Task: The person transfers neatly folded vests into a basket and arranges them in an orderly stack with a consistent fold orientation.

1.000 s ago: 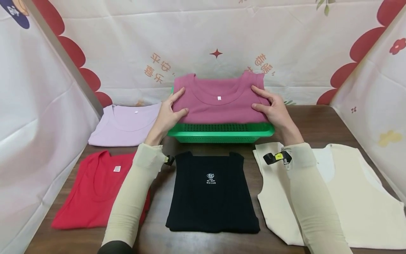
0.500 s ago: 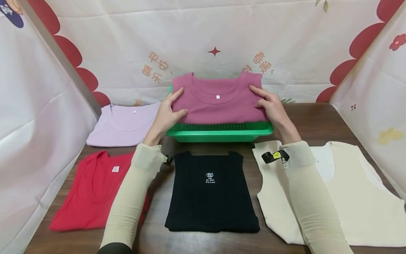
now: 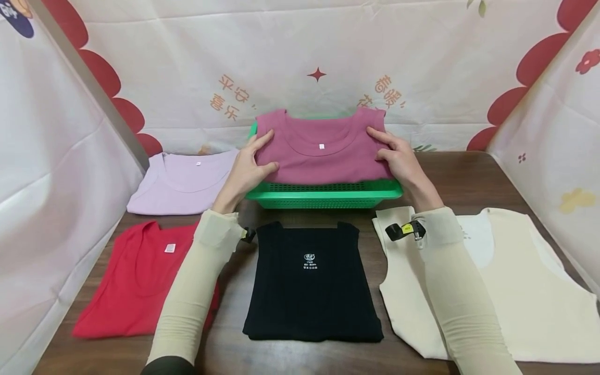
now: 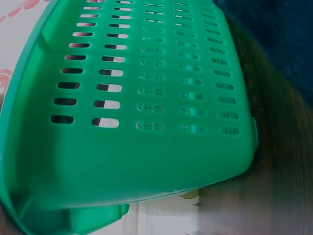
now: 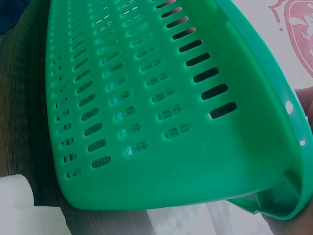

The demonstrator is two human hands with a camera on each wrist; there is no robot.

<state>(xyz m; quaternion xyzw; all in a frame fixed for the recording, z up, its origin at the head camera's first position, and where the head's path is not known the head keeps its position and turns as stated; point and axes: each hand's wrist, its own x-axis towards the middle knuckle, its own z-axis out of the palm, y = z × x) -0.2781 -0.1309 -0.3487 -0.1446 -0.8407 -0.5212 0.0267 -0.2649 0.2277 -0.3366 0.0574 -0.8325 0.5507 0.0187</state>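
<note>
A folded pink tank top [image 3: 328, 164] with a small white neck label lies over the green plastic basket [image 3: 323, 195] at the back middle. My left hand [image 3: 246, 169] is at the shirt's left side, thumb and index finger extended on the cloth. At the right side my right hand [image 3: 404, 161] rests its index finger and thumb on the fabric. The remaining fingers of both hands are hidden. Both wrist views show the slotted basket [image 4: 122, 161] close up; slight bits of pink cloth show through its upper slots.
A folded lilac tank top [image 3: 187, 179] lies behind a red one [image 3: 131, 281] on the left. In front of the basket is a folded black tank top [image 3: 311, 297]. A cream top [image 3: 525, 291] is spread on the right of the wooden table [image 3: 469, 177]. Printed curtains surround it.
The pink tank top has sunk slightly lower over the basket, with both hands staying at its sides. My right thumb has drawn back a little toward the shirt's edge.
</note>
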